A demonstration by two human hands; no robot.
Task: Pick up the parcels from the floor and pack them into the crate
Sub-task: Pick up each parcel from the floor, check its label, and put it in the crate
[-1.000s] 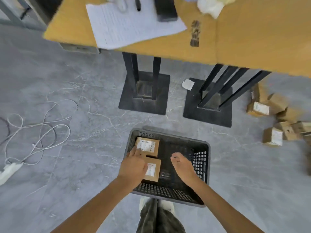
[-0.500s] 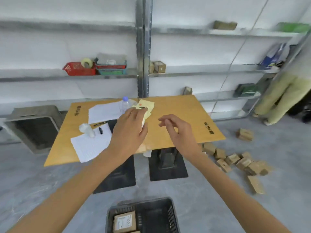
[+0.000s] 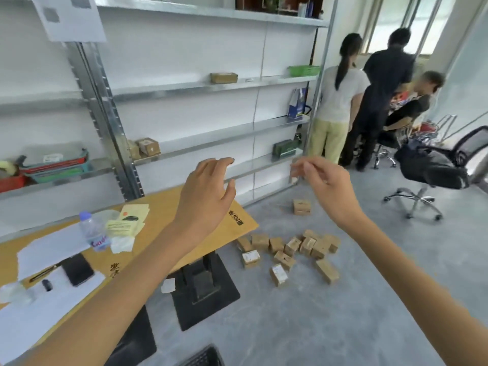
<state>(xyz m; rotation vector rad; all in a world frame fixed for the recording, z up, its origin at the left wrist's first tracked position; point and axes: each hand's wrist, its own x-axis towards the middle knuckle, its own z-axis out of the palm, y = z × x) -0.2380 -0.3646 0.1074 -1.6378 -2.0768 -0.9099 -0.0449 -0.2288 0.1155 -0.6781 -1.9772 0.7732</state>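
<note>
**Q:** How do your hands stand?
**A:** Your left hand (image 3: 206, 191) is held up in the air, seen against the far edge of the surface (image 3: 169, 207). Its fingers are spread wide and gently bent, with the thumb apart, and it holds and touches nothing. Your right hand (image 3: 327, 186) is held up level with it, well apart. Its fingers are loosely curled, with thumb and forefinger tips near each other. The tips are blurred, yet nothing shows between them.

**Q:** Where are the parcels and the crate?
**A:** The parcels (image 3: 290, 249) lie in a loose heap on the floor (image 3: 369, 299), just beyond the right corner of the surface, and several touch one another. One lone parcel (image 3: 301, 206) sits apart from the heap, nearer the foot of the shelving (image 3: 211, 88). Only a corner of the crate (image 3: 204, 357) shows, at the bottom edge of the view, on the floor near the black table base (image 3: 203, 289).

**Q:** What room lies around the heap?
**A:** Bare grey floor runs from the heap toward you and off to the right. An office chair (image 3: 433, 167) stands well to the right of the heap. Three people (image 3: 340, 101) are grouped behind it, by the end post of the shelving. On the surface, a water bottle (image 3: 92, 231) stands beside yellow notes (image 3: 126, 223), and a phone (image 3: 77, 269) lies on white papers (image 3: 52, 247).
</note>
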